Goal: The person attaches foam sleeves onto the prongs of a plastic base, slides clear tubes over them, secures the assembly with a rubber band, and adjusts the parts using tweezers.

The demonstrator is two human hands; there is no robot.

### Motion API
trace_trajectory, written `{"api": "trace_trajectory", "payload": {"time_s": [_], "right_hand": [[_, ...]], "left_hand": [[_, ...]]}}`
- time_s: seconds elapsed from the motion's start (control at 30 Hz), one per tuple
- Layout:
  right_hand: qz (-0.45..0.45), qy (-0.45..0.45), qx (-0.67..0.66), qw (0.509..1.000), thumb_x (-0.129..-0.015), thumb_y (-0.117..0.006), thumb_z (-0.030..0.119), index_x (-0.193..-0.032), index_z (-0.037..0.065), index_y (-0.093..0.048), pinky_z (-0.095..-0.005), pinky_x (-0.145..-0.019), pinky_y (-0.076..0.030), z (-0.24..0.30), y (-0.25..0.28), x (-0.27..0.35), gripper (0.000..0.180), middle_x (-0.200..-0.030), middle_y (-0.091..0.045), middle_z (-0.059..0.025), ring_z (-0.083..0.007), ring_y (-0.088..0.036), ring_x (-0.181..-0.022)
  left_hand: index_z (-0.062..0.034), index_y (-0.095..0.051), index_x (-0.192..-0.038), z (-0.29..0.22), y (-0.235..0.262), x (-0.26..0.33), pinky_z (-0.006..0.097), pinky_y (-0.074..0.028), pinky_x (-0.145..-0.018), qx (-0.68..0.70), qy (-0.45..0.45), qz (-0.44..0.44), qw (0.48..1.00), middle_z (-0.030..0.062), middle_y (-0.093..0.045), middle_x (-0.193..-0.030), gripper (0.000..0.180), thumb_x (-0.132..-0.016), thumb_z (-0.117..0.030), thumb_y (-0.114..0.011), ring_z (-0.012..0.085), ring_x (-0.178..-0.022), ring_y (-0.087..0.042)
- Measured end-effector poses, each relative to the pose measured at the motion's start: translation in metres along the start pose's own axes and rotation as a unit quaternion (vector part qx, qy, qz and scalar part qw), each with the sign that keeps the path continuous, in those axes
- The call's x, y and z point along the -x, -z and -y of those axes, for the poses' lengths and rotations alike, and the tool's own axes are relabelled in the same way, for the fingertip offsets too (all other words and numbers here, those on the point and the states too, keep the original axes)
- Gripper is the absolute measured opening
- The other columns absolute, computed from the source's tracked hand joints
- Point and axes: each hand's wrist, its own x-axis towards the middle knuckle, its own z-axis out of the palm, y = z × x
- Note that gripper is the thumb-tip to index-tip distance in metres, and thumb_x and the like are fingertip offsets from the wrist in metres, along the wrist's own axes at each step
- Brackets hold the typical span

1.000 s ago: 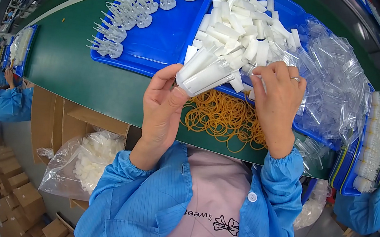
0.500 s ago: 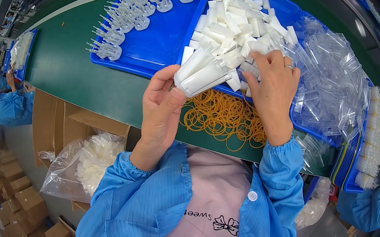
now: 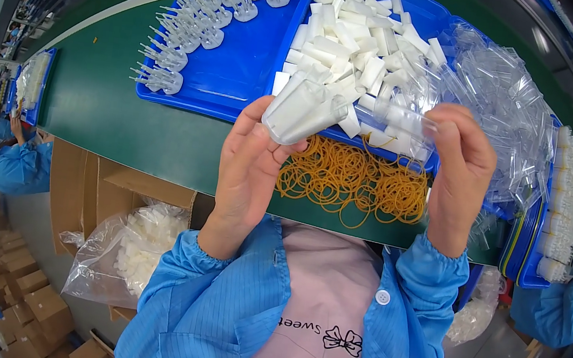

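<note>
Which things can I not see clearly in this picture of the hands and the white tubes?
- Bundle of white tubes, head view: left hand covers its lower end; count unclear.
- Clear piece at right hand: see-through, fingers hide its end.
- Rubber bands: partly behind both hands.
- Blue tray: cut by the top edge.

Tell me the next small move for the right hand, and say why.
Probably bring the clear tube leftward into the bundle of white caps. The right hand pinches that tube just beside the bundle gripped in the left hand, and its end points at the bundle.
</note>
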Motion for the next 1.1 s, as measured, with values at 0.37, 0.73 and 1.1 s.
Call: {"api": "trace_trajectory", "payload": {"time_s": [0.37, 0.73, 1.1], "right_hand": [[0.559, 0.035, -0.374, 0.739, -0.081, -0.063, 0.017, -0.098, 0.002, -0.064, -0.0318, -0.058, -0.043, 0.04, 0.021, 0.066, 0.022, -0.09, -0.063, -0.0111, -0.0226, -0.059, -0.07], [0.681, 0.007, -0.27, 0.681, -0.084, -0.061, 0.023, -0.106, 0.004, -0.056, -0.0302, -0.06, -0.044, 0.057, 0.016, 0.069, 0.03, -0.088, -0.051, -0.0073, -0.0198, -0.055, -0.072], [0.476, 0.011, -0.073, 0.876, -0.075, -0.069, 0.02, -0.104, 0.004, -0.062, -0.0252, -0.055, -0.047, 0.06, 0.005, 0.089, 0.034, -0.097, -0.06, -0.0084, -0.0164, -0.061, -0.077]], "left_hand": [[-0.0025, -0.034, -0.129, 0.0, -0.004, -0.002, 0.036, -0.047, -0.085, 0.017, 0.047, 0.019, 0.999, 0.0173, -0.048, -0.12, 0.046, -0.09, -0.025, -0.047, 0.0244, -0.099, -0.056], [0.0003, -0.043, -0.126, 0.004, -0.01, 0.004, 0.032, -0.032, -0.099, -0.13, -0.023, 0.04, 0.99, 0.012, -0.049, -0.121, 0.049, -0.083, -0.012, -0.062, 0.0195, -0.115, -0.044], [0.0016, -0.043, -0.126, 0.009, -0.009, 0.006, 0.033, -0.034, -0.097, -0.126, -0.041, 0.058, 0.99, 0.013, -0.049, -0.12, 0.047, -0.082, -0.005, -0.059, 0.02, -0.113, -0.046]]}}
